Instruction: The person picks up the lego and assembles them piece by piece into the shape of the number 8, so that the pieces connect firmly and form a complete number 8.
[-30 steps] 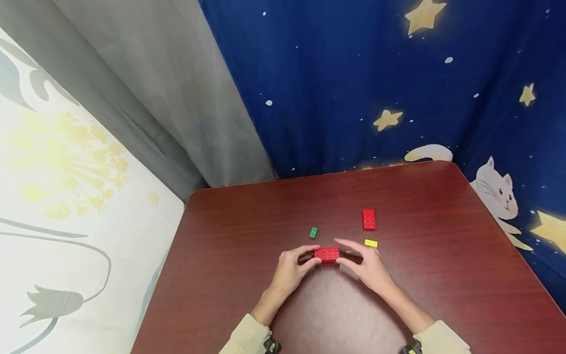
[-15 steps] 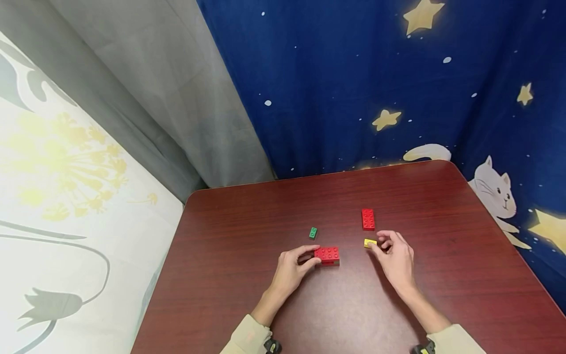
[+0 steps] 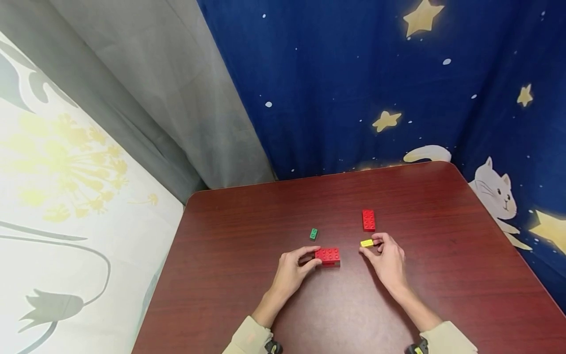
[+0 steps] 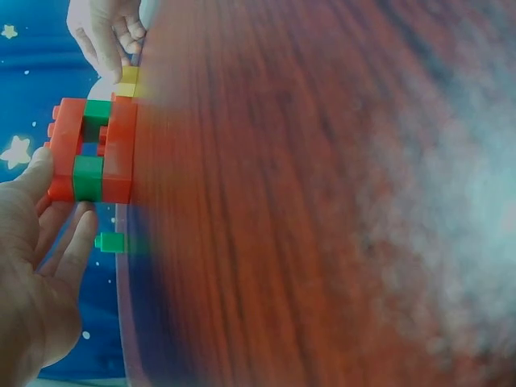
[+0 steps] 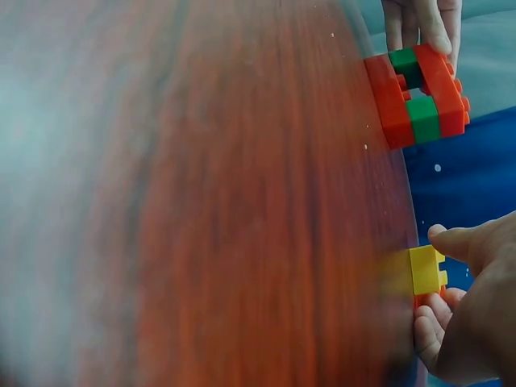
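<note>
My left hand [image 3: 289, 270] holds the left end of a small brick assembly [image 3: 327, 254], thumb at the front and fingers behind. In the left wrist view, the assembly has an upper red brick [image 4: 68, 149] and a lower red brick [image 4: 121, 149], with green bricks [image 4: 88, 178] between them and a gap in the middle. To its right, my right hand [image 3: 391, 263] is around a small yellow brick [image 3: 367, 243] on the table. The right wrist view shows fingers by one end of the yellow brick [image 5: 424, 271], while the thumb appears slightly apart from it.
A loose red brick [image 3: 368, 220] lies behind the yellow one. Behind the assembly sits a small green two-stud brick [image 3: 313, 234]. The brown table [image 3: 221, 255] is bordered by grey [image 3: 212, 123] and blue star-patterned curtains [image 3: 327, 98].
My right hand has left the assembly's right end and moved right to the yellow brick. That brick has shifted slightly left and turned a little. My left hand keeps its hold.
</note>
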Action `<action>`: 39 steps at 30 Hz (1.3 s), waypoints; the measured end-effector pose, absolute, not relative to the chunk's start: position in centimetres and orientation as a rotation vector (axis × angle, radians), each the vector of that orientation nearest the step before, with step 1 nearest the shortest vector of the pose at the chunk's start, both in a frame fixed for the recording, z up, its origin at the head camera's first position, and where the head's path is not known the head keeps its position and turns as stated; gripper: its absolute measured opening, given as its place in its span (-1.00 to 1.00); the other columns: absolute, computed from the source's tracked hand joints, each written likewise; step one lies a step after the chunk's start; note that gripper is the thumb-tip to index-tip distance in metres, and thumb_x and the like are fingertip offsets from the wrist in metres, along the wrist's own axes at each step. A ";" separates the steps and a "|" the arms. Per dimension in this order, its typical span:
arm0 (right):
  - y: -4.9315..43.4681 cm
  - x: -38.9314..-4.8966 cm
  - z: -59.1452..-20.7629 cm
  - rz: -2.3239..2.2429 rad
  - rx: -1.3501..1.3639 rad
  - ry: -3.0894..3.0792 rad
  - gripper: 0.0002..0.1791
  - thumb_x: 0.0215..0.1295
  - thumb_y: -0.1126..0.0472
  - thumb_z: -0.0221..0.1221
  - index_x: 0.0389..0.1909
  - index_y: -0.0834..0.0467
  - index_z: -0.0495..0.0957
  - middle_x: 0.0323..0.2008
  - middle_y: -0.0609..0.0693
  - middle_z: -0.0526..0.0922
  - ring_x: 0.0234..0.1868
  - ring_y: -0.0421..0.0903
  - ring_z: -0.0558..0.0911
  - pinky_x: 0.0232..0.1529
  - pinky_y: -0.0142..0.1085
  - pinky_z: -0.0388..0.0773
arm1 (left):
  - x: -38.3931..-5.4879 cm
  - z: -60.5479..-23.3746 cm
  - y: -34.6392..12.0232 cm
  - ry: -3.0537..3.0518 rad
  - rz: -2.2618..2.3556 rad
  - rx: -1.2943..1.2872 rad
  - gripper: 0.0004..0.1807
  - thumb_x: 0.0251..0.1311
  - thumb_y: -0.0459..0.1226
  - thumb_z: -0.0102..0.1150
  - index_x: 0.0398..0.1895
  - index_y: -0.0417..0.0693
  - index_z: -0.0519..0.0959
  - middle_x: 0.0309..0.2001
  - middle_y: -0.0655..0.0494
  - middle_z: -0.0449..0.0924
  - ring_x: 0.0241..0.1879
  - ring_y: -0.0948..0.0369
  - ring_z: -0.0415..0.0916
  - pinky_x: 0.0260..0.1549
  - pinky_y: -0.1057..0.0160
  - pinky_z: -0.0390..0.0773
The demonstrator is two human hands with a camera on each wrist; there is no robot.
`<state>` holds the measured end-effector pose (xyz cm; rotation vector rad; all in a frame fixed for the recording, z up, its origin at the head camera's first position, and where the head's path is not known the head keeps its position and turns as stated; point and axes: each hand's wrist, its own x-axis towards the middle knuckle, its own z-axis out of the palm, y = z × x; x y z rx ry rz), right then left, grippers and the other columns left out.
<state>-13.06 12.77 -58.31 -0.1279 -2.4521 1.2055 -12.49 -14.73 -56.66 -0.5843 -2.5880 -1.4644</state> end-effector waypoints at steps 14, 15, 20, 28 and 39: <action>12.4 -13.8 -58.9 1.173 -0.053 -2.477 -0.50 -0.04 0.36 0.65 -0.05 0.35 0.71 -0.27 0.21 0.72 -0.27 0.14 0.62 -0.17 0.07 0.49 | -12.5 -56.6 -14.6 -2.591 -1.484 -0.584 -0.59 0.24 -0.19 0.53 0.16 0.03 0.77 0.03 0.10 0.80 -0.05 0.27 0.77 -0.10 0.28 0.75; 12.5 -13.8 -58.9 1.168 -0.055 -2.483 -0.51 -0.03 0.36 0.65 -0.05 0.34 0.71 -0.28 0.21 0.72 -0.27 0.14 0.62 -0.18 0.08 0.50 | -12.5 -56.6 -14.6 -2.591 -1.483 -0.582 -0.59 0.23 -0.19 0.53 0.16 0.03 0.77 0.03 0.10 0.80 -0.05 0.27 0.77 -0.10 0.29 0.75; 12.5 -13.8 -58.8 1.167 -0.056 -2.485 -0.54 -0.01 0.34 0.65 -0.06 0.31 0.73 -0.32 0.19 0.70 -0.28 0.13 0.64 -0.21 0.10 0.53 | -12.5 -56.6 -14.6 -2.590 -1.489 -0.582 -0.60 0.24 -0.20 0.52 0.15 0.03 0.77 0.03 0.10 0.80 -0.05 0.28 0.77 -0.11 0.32 0.74; 12.2 -13.6 -58.3 1.195 -0.063 -2.471 -0.56 0.03 0.32 0.64 -0.05 0.27 0.75 -0.31 0.12 0.72 -0.29 0.05 0.69 -0.26 -0.13 0.62 | -12.5 -56.5 -14.6 -2.596 -1.490 -0.581 -0.60 0.24 -0.20 0.52 0.16 0.03 0.77 0.04 0.11 0.79 -0.04 0.31 0.76 -0.10 0.33 0.74; 11.9 -13.4 -57.4 1.325 -0.028 -2.476 -0.57 0.12 0.34 0.60 0.01 0.27 0.72 -0.22 0.20 0.83 -0.31 0.07 0.82 -0.26 -0.03 0.76 | -12.6 -56.6 -14.7 -2.597 -1.490 -0.572 -0.60 0.24 -0.21 0.52 0.15 0.03 0.77 0.03 0.11 0.80 -0.05 0.30 0.77 -0.10 0.30 0.74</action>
